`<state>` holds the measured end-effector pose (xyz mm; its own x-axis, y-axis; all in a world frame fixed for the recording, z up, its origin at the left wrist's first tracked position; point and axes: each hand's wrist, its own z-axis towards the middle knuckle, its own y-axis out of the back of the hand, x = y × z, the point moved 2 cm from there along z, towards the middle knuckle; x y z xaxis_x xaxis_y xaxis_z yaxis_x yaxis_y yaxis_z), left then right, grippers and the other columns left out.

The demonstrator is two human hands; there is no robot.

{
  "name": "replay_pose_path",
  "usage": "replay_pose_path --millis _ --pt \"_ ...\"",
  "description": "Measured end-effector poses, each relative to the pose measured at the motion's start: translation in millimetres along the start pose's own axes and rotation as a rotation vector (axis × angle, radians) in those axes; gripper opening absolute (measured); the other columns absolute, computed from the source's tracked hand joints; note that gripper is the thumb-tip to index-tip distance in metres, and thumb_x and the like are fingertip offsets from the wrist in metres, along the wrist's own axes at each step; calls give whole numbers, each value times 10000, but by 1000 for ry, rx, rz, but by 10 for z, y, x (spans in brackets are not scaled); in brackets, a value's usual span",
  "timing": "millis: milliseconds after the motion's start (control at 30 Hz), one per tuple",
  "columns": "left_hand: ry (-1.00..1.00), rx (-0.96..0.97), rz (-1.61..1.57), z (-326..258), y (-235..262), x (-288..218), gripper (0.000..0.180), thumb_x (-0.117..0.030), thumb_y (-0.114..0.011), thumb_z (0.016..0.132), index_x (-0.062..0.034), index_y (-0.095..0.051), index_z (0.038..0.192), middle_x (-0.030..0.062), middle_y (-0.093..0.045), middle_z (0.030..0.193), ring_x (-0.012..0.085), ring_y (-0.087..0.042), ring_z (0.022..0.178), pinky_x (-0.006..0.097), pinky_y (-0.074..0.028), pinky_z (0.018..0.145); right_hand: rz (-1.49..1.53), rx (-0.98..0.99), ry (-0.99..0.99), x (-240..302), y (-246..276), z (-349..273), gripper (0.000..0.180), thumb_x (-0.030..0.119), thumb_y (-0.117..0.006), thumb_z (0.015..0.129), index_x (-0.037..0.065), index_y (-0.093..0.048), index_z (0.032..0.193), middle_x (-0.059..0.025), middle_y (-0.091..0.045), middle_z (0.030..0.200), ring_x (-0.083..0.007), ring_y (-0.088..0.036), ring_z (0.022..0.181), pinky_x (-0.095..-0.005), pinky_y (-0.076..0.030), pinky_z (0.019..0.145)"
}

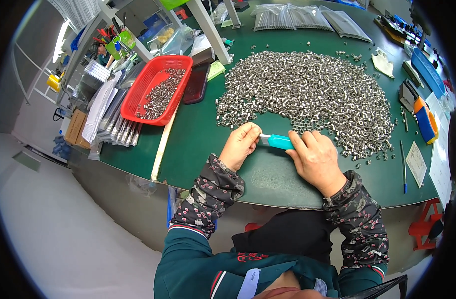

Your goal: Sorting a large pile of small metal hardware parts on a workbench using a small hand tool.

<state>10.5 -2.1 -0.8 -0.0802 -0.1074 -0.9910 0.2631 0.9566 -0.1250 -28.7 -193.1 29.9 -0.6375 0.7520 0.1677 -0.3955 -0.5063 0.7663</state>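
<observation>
My right hand (315,158) grips a teal-handled utility knife (279,142) between thumb and fingers, its pale metal end pointing left. At that end, my left hand (241,144) is closed in a pinch; a tiny part at its fingertips is too small to make out. Both hands are just above the green table (268,182), near its front edge. Beyond them spreads a large heap of small silver metal rings (307,84), with a single layer of rings at its near side.
A red plastic basket (133,102) with more rings stands at the left, beside stacked plastic-wrapped packs (116,132). At the right lie a blue pen (404,169), a paper tag (416,164), an orange-and-blue object (426,120) and a blue tray (428,72). Bagged parts (298,19) lie at the back.
</observation>
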Motion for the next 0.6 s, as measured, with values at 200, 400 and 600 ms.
replay_pose_path --millis 200,400,600 --pt "7 37 -17 -1 1 -21 200 -234 -468 892 -60 -504 799 -42 -415 620 13 -336 500 143 -261 427 -4 4 1 4 11 -2 368 167 -643 661 34 -542 989 -57 -448 666 -211 -471 610 -324 -385 536" --pt "80 97 -85 3 64 -28 214 -236 -463 893 -51 -505 794 -39 -417 626 12 -316 489 143 -249 420 -11 2 22 12 36 16 368 173 -645 656 43 -544 985 -54 -441 662 -208 -469 607 -323 -384 534" --pt "171 202 -145 1 93 -29 198 -238 -474 886 -78 -502 773 -37 -470 661 -5 -315 473 131 -248 414 -56 -3 85 -19 74 32 371 192 -649 650 49 -545 977 -44 -441 670 -194 -462 618 -316 -367 544"
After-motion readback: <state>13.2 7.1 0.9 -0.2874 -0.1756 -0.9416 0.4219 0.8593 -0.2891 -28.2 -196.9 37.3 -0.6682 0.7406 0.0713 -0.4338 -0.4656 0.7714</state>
